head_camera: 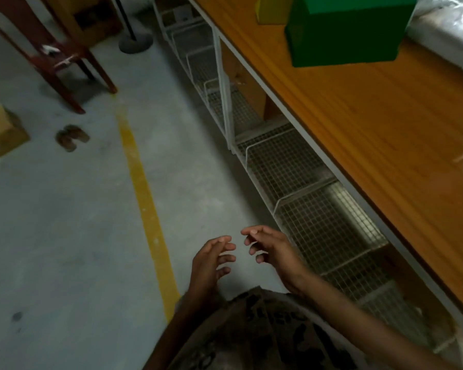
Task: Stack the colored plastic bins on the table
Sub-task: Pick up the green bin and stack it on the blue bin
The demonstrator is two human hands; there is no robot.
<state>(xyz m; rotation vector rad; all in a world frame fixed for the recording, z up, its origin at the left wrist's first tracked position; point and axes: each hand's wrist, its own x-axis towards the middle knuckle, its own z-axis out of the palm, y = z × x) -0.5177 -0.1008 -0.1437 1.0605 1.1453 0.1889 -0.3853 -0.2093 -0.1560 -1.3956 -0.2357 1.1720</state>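
We note a green bin (342, 36) on the wooden table (385, 124) at upper right, a yellow bin (271, 9) just behind it. Both hands are empty: left hand (211, 265) and right hand (270, 249) hang low over the floor (64, 222), fingers loosely spread, well apart from the bins. We judge stacking not in hand; next comes a reach up to the table.
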